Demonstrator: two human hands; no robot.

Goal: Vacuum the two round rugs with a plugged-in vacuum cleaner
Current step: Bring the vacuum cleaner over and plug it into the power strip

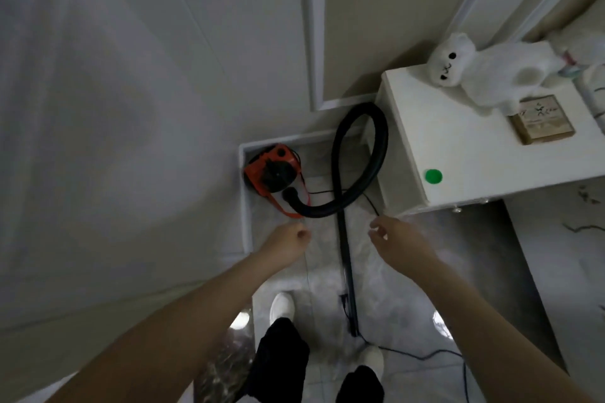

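Note:
An orange and black vacuum cleaner (274, 173) stands on the floor in the corner between the wall and a white cabinet. Its black hose (376, 154) loops up beside the cabinet and back down. The black wand (347, 271) lies along the floor toward my feet. A thin black power cord (425, 357) trails across the floor at lower right. My left hand (289, 240) hovers just in front of the vacuum, fingers loosely curled and holding nothing. My right hand (391, 235) hangs right of the wand with fingers apart, empty. No round rug is in view.
The white cabinet (465, 157) on the right carries a white plush toy (484, 72), a brown box (541, 119) and a green round sticker (433, 176). A plain wall fills the left. My feet in white shoes (283, 304) stand on glossy marble floor.

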